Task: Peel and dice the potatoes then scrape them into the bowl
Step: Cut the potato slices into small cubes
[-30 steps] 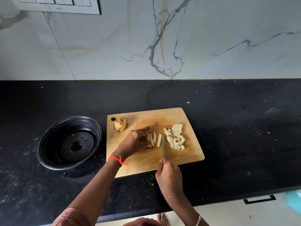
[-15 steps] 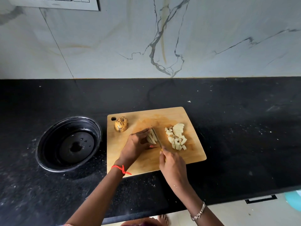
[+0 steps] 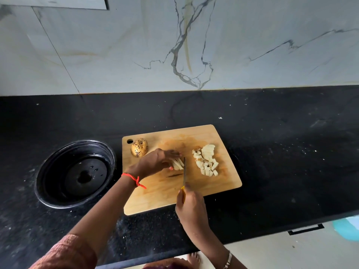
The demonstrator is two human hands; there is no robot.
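A wooden cutting board [image 3: 194, 193] lies on the black counter. My left hand [image 3: 157, 162] presses down on a bunch of pale potato strips [image 3: 178, 164] near the board's middle. My right hand [image 3: 191, 206] grips a knife [image 3: 184, 171] with a yellow handle; its blade stands on edge against the right end of the strips. A pile of diced potato [image 3: 206, 162] sits on the board's right side. An unpeeled, speckled potato [image 3: 139, 147] rests at the back left corner of the board. A black bowl [image 3: 75, 173] stands left of the board, with only a few drops inside.
A marble-patterned wall rises behind the counter. The counter's front edge runs below my arms, with a drawer handle [image 3: 306, 229] at the lower right. My bare foot [image 3: 193, 259] shows on the floor below.
My left hand gathered the spread strips into a tight bunch. The knife swung from beside the strips to stand straight against their right end. My right hand drew back towards me slightly.
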